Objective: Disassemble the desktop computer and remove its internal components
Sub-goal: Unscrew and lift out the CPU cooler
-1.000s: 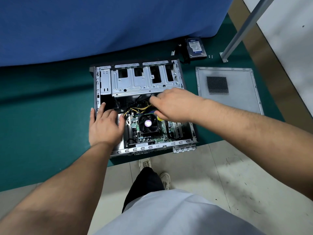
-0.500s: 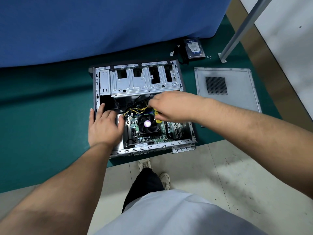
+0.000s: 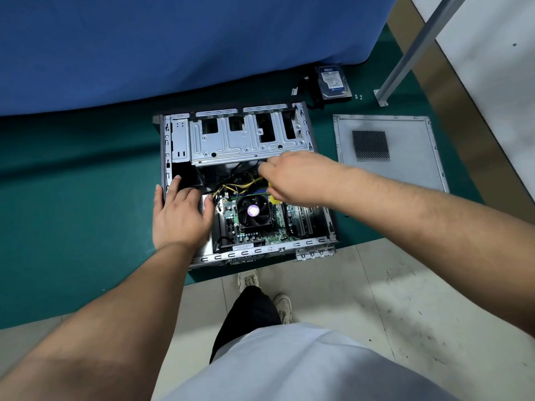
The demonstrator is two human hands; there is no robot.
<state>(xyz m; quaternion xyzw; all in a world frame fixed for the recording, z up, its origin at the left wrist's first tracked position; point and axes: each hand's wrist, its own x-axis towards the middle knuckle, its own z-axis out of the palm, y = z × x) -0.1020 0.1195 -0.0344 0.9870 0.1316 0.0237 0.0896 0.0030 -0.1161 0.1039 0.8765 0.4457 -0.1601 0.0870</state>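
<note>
Head view, forward and down

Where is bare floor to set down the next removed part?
Green mat left of the computer case lies bare, as does the tile below the side panel. Crowded: the gap around the hard drive.

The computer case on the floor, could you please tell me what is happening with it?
A person is taking apart the open computer case. The left hand rests flat on its left side, steadying it. The right hand grips a yellow-handled tool above the CPU fan. The side panel and hard drive already lie outside.
</note>
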